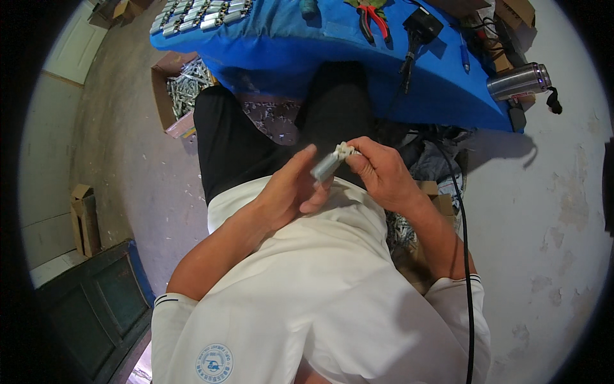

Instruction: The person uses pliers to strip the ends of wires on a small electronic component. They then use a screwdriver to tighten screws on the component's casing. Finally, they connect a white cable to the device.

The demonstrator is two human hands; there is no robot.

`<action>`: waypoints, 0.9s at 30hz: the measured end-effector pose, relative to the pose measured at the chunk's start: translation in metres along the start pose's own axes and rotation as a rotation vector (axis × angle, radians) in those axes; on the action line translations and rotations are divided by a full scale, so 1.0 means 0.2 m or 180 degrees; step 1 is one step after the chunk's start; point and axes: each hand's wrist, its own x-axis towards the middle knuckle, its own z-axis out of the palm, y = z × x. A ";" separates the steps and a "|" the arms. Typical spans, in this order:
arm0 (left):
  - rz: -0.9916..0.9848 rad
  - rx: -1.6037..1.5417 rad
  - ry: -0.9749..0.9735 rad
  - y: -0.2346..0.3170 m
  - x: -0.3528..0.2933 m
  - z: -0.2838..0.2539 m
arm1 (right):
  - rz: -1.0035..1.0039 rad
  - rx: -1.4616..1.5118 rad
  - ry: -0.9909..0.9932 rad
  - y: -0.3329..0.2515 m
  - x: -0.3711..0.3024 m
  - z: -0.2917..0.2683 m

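Above my lap, my right hand (382,168) pinches the cream-coloured end of a small silver-grey, block-like piece (327,168) between thumb and fingers. The piece tilts down toward my left hand (291,185). That hand is open, its thumb raised apart from the fingers, and the grey end reaches into the gap. Whether the left fingers touch it, I cannot tell, as there is slight blur there. What exactly the cream part is stays too small to make out.
On the blue-covered table (275,41) lie rows of silver pieces (198,15), red-and-black pliers (373,22), a black adapter (422,27), a blue pen (464,52) and a steel flask (519,82). A cardboard box (160,96) of metal parts stands left; a black cable (465,256) hangs right.
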 end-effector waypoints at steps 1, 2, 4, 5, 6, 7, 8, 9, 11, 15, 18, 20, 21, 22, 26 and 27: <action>-0.0010 -0.0122 -0.0037 0.00 0.01 -0.01 | 0.0261 0.0145 -0.0089 0.01 0.00 -0.01; -0.0019 -0.0244 -0.0073 0.00 0.02 -0.03 | 0.0521 0.0290 -0.0179 0.01 0.01 -0.01; 0.0004 -0.0315 -0.0133 0.00 0.02 -0.05 | 0.0827 0.0738 -0.0299 0.04 0.00 -0.01; 0.0035 -0.0263 -0.0157 0.00 0.01 -0.05 | 0.0980 0.0959 -0.0361 0.06 0.00 0.00; 0.0068 -0.0212 -0.0180 0.00 0.01 -0.06 | 0.1085 0.1215 -0.0409 0.07 -0.01 0.02; 0.0065 -0.0214 -0.0115 0.01 0.01 -0.05 | 0.1188 0.1468 -0.0458 0.08 -0.01 0.03; 0.0063 -0.0217 -0.0050 0.01 0.01 -0.04 | 0.1289 0.1722 -0.0508 0.09 -0.01 0.05; 0.0062 -0.0220 0.0015 0.01 0.01 -0.03 | 0.1339 0.1771 -0.0493 0.11 -0.01 0.07; 0.0060 -0.0301 0.0034 0.02 0.01 -0.02 | 0.1428 0.1873 -0.0468 0.12 -0.01 0.11; 0.0099 -0.0394 -0.0102 0.02 0.00 -0.05 | 0.1640 0.1901 -0.0476 0.12 -0.01 0.13; 0.0291 -0.0266 0.0274 0.03 -0.01 0.02 | 0.1550 0.1799 -0.0481 0.13 -0.01 0.14; 0.0338 -0.0128 0.0071 0.02 -0.02 -0.01 | 0.1500 0.1744 -0.0494 0.13 -0.01 0.15; 0.0361 -0.0058 -0.0032 0.01 -0.02 -0.03 | 0.1612 0.1775 -0.0501 0.13 -0.02 0.16; 0.0399 -0.0014 0.0023 0.00 -0.01 -0.03 | 0.1726 0.1805 -0.0507 0.13 -0.02 0.17; 0.0683 0.0488 0.0268 -0.03 0.00 -0.03 | 0.1846 0.1653 -0.0263 0.03 -0.04 0.19; 0.0786 0.0695 0.0336 -0.03 0.00 -0.03 | 0.1669 0.1316 -0.0077 0.03 -0.05 0.20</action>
